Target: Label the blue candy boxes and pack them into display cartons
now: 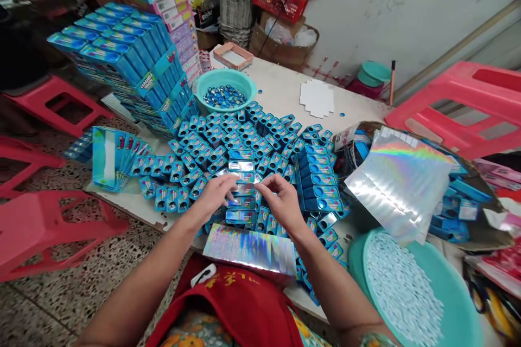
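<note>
In the middle of the table a column of small blue boxes (241, 217) with printed labels lies between my hands. My left hand (217, 195) rests at the column's left side, fingers stretched toward the boxes and loosely apart. On the other side, my right hand (280, 198) has thumb and forefinger pinched together by the column's right edge; what is between the fingertips is too small to make out. A shiny holographic silver block (250, 249) sits in front of me, below the column. Many more blue boxes with round openings (228, 135) spread around my hands.
A teal basin of blue round pieces (197, 89) stands behind. At right are a silver sheet stack (401, 184), a carton of blue packs (494, 227) and a teal tub of white tablets (459, 287). Tall stacked blue packs (126, 59) and red stools (52, 227) are left.
</note>
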The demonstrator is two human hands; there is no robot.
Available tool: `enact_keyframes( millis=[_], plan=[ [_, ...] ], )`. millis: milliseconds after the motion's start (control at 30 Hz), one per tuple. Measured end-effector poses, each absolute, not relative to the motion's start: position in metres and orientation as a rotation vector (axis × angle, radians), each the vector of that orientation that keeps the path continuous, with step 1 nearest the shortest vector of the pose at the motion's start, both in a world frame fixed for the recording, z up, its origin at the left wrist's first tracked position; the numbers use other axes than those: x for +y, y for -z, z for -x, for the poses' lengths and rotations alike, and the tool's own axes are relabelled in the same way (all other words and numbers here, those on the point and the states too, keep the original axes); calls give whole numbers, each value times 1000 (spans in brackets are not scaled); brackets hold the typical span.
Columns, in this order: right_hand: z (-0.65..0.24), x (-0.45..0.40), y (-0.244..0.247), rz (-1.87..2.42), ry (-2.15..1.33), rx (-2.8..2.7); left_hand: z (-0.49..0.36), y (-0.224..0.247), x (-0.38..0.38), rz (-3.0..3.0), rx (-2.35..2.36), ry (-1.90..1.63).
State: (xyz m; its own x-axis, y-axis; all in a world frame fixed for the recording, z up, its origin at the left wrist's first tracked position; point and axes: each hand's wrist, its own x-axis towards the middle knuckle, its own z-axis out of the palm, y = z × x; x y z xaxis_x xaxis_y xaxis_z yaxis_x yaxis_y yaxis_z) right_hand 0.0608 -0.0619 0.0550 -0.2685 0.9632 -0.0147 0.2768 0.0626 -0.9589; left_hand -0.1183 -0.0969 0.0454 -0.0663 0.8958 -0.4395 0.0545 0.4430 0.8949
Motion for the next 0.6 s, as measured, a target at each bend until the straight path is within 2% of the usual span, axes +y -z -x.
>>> enact_keyframes(
  millis=[133, 267, 400, 600],
  plan=[
    [-48, -45, -65, 1231, -1235, -1653, 135, -48, -89, -767, 1270, -1111],
    [-46, -38, -64, 1209, -1271, -1672, 128, -45, -81, -794, 1153, -1054],
    [-39, -30, -47, 1239, -1309, -1655, 130, -36, -68, -890, 1267, -1031],
    [-4, 7, -11, 1459, -908, -1696, 158, -19, -32, -1209, 1583, -1052]
  ],
)
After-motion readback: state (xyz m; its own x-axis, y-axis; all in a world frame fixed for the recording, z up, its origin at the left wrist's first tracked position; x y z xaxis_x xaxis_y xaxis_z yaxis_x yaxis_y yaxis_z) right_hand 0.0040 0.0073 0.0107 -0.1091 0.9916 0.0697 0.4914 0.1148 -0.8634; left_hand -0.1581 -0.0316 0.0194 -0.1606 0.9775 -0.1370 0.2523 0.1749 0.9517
